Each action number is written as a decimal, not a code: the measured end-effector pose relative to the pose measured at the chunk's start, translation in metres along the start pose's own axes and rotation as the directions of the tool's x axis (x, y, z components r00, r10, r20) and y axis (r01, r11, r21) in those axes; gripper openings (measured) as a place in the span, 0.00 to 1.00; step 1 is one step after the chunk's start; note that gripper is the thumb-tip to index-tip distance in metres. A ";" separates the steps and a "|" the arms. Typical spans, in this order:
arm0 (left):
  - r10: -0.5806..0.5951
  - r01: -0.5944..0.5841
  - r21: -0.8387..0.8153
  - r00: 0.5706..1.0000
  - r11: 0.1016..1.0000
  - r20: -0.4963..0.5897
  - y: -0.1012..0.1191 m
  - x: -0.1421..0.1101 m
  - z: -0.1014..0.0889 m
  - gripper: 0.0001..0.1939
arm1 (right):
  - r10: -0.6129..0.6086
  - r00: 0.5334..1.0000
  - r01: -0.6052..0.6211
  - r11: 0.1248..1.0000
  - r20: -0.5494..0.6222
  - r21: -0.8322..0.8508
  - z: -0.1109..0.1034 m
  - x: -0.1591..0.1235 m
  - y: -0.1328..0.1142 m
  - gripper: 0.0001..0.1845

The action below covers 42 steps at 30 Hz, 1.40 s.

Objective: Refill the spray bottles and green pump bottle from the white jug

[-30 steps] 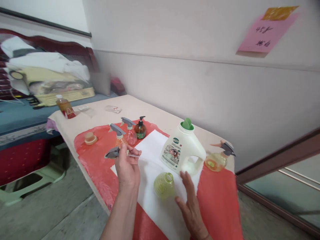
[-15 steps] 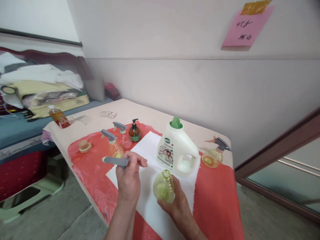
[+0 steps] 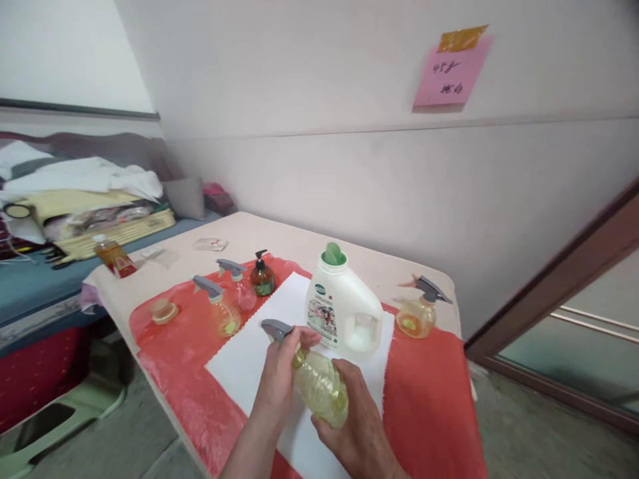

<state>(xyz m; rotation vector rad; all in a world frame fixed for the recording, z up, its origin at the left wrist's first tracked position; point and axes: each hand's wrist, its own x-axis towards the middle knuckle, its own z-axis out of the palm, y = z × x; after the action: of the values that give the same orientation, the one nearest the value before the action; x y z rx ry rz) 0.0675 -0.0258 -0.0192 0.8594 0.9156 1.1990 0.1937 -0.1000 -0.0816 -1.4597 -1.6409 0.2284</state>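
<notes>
My right hand (image 3: 352,412) is wrapped round the lower body of a yellow-green ribbed bottle (image 3: 319,386), which tilts with its neck toward the left. At that neck, my left hand (image 3: 287,359) closes its fingers on a grey spray trigger head (image 3: 276,328); the join between head and neck is partly hidden by the fingers. Just behind my hands stands a large white detergent jug (image 3: 357,309) with a handle, a picture label and a green cup-like piece (image 3: 333,253) in its mouth.
Left on the red sheet (image 3: 434,399) are an orange spray bottle (image 3: 224,313), a pink spray bottle (image 3: 243,293), a brown pump bottle (image 3: 263,278) and a round cap (image 3: 164,311). Another spray bottle (image 3: 417,316) stands right. A white cloth (image 3: 249,362) lies beneath my hands. A wall (image 3: 319,193) rises behind.
The spray head in my left hand has come across to the bottle's neck. My right hand has tipped the bottle leftward from near upright. The view has shifted slightly.
</notes>
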 end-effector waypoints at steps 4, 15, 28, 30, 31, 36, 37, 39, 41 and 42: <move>-0.139 0.145 -0.263 0.989 0.954 0.040 0.000 -0.001 0.005 0.20 | -0.054 0.997 0.050 0.996 -0.047 -0.070 -0.001 -0.002 0.003 0.44; -0.102 0.105 -0.200 0.994 0.974 0.027 -0.005 0.000 0.004 0.14 | 0.279 0.957 -0.282 0.845 0.075 0.454 -0.002 0.000 0.001 0.36; -0.180 0.068 -0.387 0.948 0.920 -0.262 0.000 0.009 -0.003 0.14 | 0.453 0.844 -0.491 0.438 0.287 0.753 0.015 -0.007 -0.012 0.45; -0.196 0.087 -0.399 0.951 0.913 -0.241 0.002 0.009 -0.004 0.14 | 0.447 0.870 -0.431 0.482 0.208 0.763 0.018 -0.008 -0.011 0.49; -0.204 0.112 -0.392 0.958 0.913 -0.203 0.003 0.009 -0.004 0.14 | 0.453 0.858 -0.448 0.431 0.241 0.783 0.019 -0.008 -0.009 0.47; -0.173 0.137 -0.298 0.980 0.945 -0.097 0.001 0.004 -0.001 0.14 | 0.276 0.523 -0.782 -0.220 0.806 0.583 0.020 -0.002 0.001 0.48; -0.158 0.116 -0.287 0.979 0.951 -0.129 0.000 0.004 -0.001 0.14 | 0.256 0.496 -0.791 -0.260 0.830 0.553 0.020 -0.001 0.001 0.50; -0.144 0.077 -0.282 0.964 0.956 -0.223 -0.001 0.005 -0.001 0.14 | 0.332 0.552 -0.745 -0.216 0.765 0.632 0.020 -0.001 0.000 0.47; -0.159 0.063 -0.303 0.938 0.951 -0.307 0.000 0.007 -0.002 0.12 | 0.453 0.660 -0.636 -0.088 0.599 0.767 0.019 -0.001 -0.002 0.46; -0.173 0.065 -0.320 0.931 0.945 -0.322 0.002 0.008 -0.003 0.12 | 0.483 0.707 -0.583 -0.016 0.517 0.812 0.018 -0.002 -0.003 0.51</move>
<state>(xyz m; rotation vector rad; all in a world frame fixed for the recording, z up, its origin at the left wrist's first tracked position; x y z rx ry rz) 0.0652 -0.0176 -0.0198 0.3414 1.0147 1.3651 0.1786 -0.0949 -0.0909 -0.9034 -0.4690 1.5257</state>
